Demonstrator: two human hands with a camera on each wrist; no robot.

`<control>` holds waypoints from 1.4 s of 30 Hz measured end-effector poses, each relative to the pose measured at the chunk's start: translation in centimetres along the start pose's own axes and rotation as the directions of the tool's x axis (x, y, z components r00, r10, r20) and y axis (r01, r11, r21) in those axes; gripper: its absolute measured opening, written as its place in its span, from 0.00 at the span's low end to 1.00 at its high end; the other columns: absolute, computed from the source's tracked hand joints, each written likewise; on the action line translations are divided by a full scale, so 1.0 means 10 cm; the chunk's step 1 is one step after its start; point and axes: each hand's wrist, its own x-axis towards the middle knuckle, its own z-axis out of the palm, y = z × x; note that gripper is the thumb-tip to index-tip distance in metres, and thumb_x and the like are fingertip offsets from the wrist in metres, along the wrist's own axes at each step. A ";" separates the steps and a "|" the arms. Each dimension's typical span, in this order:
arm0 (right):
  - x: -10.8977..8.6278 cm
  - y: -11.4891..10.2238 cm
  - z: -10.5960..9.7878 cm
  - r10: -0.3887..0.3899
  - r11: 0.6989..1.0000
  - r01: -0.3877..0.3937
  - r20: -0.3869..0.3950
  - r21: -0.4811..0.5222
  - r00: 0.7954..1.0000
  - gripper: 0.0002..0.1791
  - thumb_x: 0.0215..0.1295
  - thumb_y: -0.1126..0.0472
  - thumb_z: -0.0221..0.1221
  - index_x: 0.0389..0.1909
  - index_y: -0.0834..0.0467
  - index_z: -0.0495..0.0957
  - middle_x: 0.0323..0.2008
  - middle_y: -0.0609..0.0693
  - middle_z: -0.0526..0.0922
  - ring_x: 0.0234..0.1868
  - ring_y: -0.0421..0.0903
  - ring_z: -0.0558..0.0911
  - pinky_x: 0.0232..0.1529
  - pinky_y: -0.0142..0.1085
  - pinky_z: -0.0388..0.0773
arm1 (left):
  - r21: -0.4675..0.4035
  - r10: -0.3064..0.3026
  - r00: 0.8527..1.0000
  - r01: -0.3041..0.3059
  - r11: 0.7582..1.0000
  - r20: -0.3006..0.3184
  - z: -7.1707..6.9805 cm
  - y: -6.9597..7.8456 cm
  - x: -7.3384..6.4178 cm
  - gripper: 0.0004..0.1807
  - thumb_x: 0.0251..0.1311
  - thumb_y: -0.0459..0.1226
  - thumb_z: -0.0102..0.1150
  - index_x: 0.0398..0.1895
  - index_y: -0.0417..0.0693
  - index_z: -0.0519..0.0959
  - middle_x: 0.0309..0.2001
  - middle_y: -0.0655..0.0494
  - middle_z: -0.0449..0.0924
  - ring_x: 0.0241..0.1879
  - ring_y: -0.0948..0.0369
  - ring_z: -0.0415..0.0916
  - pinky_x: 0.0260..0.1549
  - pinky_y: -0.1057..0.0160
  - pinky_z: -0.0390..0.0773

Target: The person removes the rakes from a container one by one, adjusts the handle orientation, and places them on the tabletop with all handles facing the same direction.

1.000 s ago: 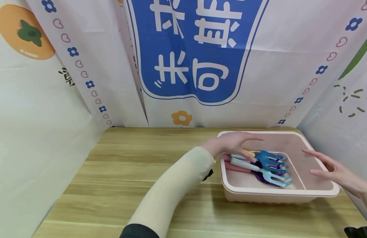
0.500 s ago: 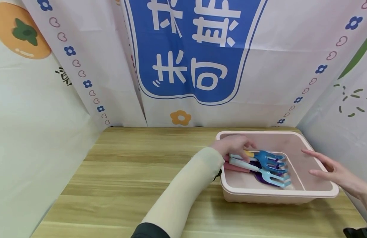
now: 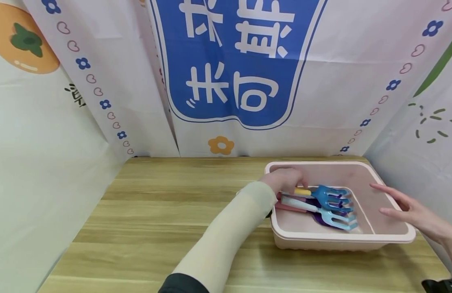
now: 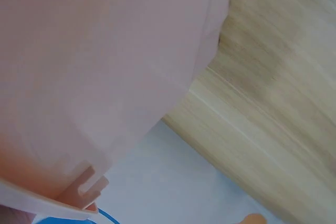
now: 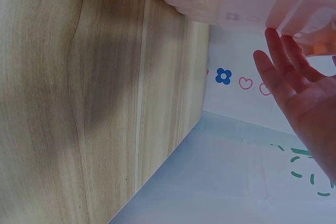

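Observation:
A pale pink plastic bin (image 3: 343,237) stands on the table and holds several small toy garden forks. On top lie a blue fork (image 3: 324,197) with a yellow handle (image 3: 302,191) and a light-blue fork (image 3: 335,217). Pink handles and purple heads show beneath them. My left hand (image 3: 285,180) reaches over the bin's left rim, its fingers bent down beside the yellow handle. Whether they grip anything is hidden. At the right rim, my right hand (image 3: 409,208) rests with extended fingers. The right wrist view shows straight fingers (image 5: 283,59) by the bin's outer wall.
The wooden table (image 3: 156,228) extends to the left of the bin. Behind it hangs a printed white cloth (image 3: 328,134) with a blue panel. Another cloth (image 3: 423,162) stands close to the bin's right side.
My left hand has lowered into the bin, and its spread fingers have bent down toward the handles. The right hand stays at the rim.

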 end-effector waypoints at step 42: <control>0.01 -0.01 -0.02 0.066 0.998 -0.066 0.008 -0.010 0.998 0.35 0.75 0.61 0.50 0.77 0.46 0.48 0.68 0.25 0.48 0.68 0.27 0.42 0.56 0.29 0.60 | -0.340 0.335 0.930 -0.366 0.866 -0.149 -0.54 -0.10 -0.70 0.28 0.62 0.23 0.56 0.65 0.48 0.71 0.48 0.54 0.75 0.44 0.61 0.75 0.43 0.73 0.75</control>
